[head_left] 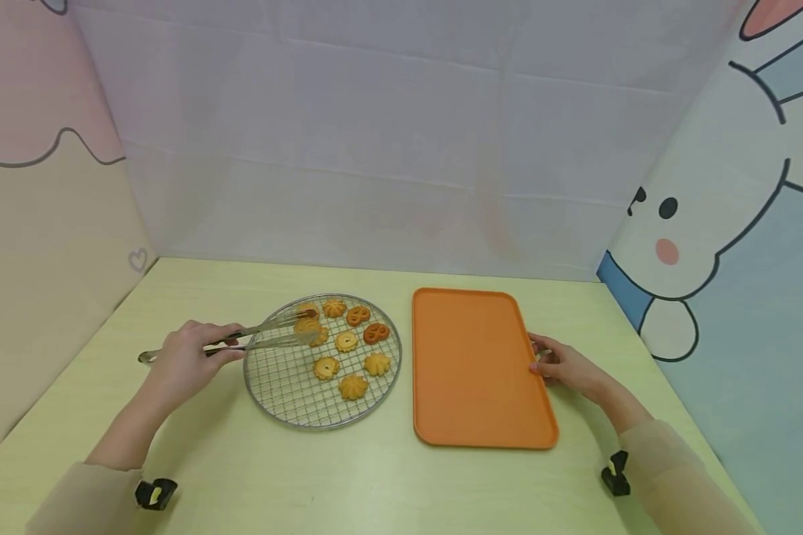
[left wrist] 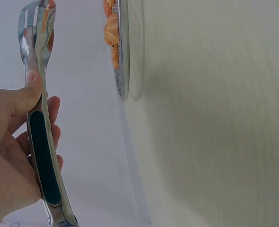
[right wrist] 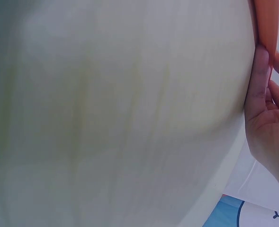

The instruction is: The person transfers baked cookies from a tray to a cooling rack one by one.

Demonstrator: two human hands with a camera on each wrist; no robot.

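My left hand (head_left: 190,357) holds a pair of metal tongs (left wrist: 45,161) with dark grip inlays, thumb on one arm and fingers round the other. The tong heads hover over the left-back part of a round wire rack (head_left: 321,427). Something orange-brown shows between the heads in the left wrist view; whether it is pinched I cannot tell. Scattered on the rack are several cookies: pretzel-shaped ones (head_left: 376,333), flower-shaped ones (head_left: 353,386) and round ones with a centre hole (head_left: 326,368). At the right, my right hand (head_left: 569,368) grips the right rim of an orange rectangular tray (head_left: 482,371).
Both rack and tray lie on a pale yellow-green table (head_left: 348,483), the tray right of the rack with a narrow gap between. A pale cloth wall (head_left: 388,148) rises behind, and printed cartoon panels (head_left: 763,297) stand at the sides.
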